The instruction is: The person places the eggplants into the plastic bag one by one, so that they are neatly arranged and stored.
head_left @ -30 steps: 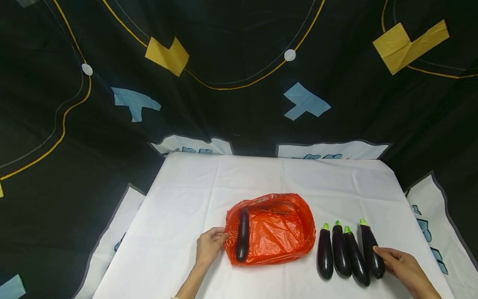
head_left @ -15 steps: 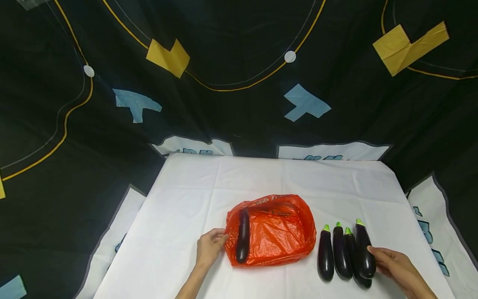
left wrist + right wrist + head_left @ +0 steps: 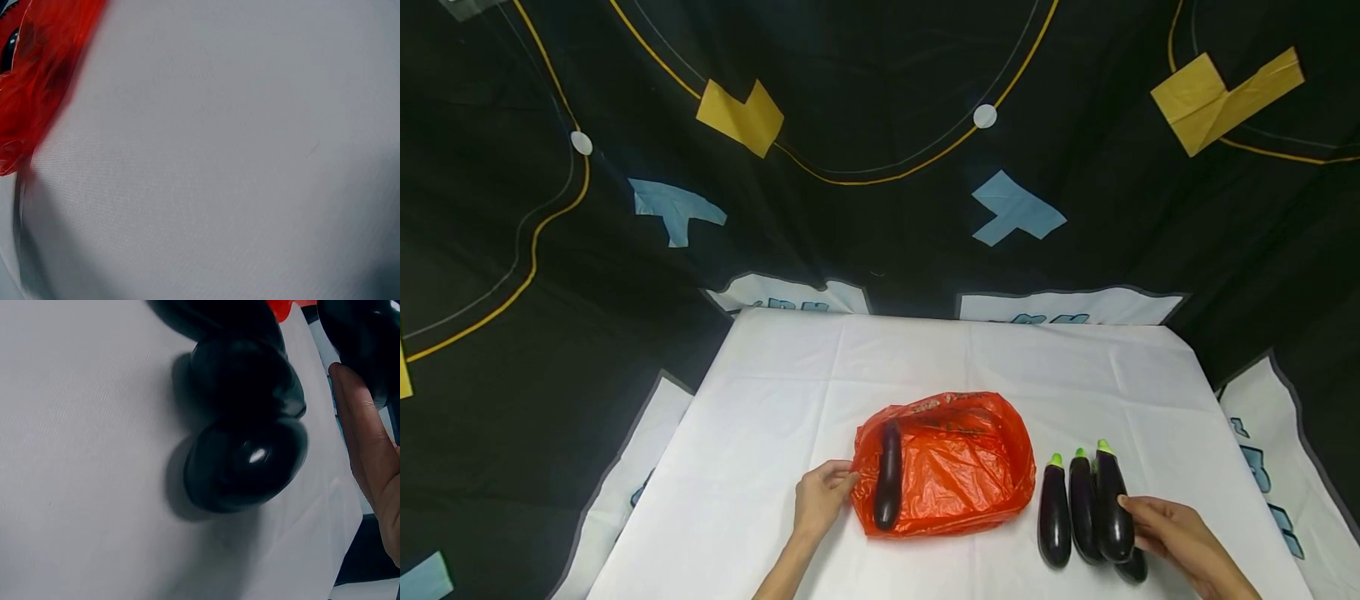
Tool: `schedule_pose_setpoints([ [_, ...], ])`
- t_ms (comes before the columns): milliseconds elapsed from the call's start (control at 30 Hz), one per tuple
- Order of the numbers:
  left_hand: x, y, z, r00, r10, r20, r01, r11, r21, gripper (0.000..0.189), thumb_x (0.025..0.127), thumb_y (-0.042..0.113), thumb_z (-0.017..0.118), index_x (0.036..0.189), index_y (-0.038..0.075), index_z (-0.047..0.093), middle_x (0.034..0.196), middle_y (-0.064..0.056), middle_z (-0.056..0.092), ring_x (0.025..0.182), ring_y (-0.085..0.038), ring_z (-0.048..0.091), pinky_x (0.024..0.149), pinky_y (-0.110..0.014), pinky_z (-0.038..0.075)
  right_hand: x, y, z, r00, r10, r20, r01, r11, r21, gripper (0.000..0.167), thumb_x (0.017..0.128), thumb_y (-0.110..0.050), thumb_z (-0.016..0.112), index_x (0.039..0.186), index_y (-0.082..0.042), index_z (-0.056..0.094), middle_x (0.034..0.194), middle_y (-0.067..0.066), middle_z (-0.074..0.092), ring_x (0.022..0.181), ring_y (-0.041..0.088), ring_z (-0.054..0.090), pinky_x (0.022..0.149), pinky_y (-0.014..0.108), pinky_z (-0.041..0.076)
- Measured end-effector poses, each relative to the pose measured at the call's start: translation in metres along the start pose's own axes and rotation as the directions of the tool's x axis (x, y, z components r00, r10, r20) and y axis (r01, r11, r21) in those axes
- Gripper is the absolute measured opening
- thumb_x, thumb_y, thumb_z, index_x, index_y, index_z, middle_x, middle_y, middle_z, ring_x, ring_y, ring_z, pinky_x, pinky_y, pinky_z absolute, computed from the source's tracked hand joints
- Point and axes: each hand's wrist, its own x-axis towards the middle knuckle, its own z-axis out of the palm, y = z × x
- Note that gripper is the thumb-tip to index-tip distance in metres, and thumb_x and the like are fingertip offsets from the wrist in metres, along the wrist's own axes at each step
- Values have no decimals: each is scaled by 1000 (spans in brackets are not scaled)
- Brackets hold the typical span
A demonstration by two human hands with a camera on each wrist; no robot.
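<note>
My left hand [image 3: 820,502] pinches the left rim of a red plastic bag [image 3: 966,479], which lies with its mouth spread. Inside, along its left side, is a dark purple eggplant [image 3: 888,479]. My right hand [image 3: 1176,535] holds another eggplant [image 3: 1112,508] by its side, its green stem end pointing away; in the right wrist view this held eggplant [image 3: 362,340] is raised off the cloth. Beneath and beside it lie an eggplant at the left [image 3: 1055,517], a middle eggplant [image 3: 1081,508] and a mostly covered eggplant [image 3: 1135,568]. The left wrist view misses the left hand.
A white cloth [image 3: 790,400] covers the table, with light creases across it. Black fabric [image 3: 865,242] marked with yellow and blue shapes hangs behind and around the table. Between the bag and the row of eggplants is a narrow strip of cloth.
My right hand has lifted the rightmost eggplant and carried it left, over its neighbour, which it now largely hides. The left hand keeps its hold on the bag's rim.
</note>
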Motion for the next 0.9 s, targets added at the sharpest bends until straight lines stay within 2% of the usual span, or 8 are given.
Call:
schedule_pose_setpoints([
  [233,0,0,0,1000,3,-11,-3,1000,-3,14,83,15,74,94,8,71,79,-2,70,67,-11,65,56,-23,51,-6,-9,7,1000,-9,-2,9,1000,-4,90,78,-55,69,128,15,43,91,4,68,80,16,64,72,31,55],
  [400,-1,-1,1,1000,23,-21,-23,1000,0,13,83,14,74,93,7,72,78,-2,70,65,-11,65,54,-24,51,-12,-15,12,999,-52,15,52,999,-8,81,84,-49,66,126,16,45,93,4,68,82,16,65,72,30,55],
  [900,-1,1,0,1000,28,5,-28,999,-41,16,84,15,73,95,4,71,81,-5,71,67,-13,65,54,-21,50,-16,-24,28,994,-105,39,107,992,-67,83,85,-53,63,127,15,45,105,10,65,90,18,64,76,33,54],
])
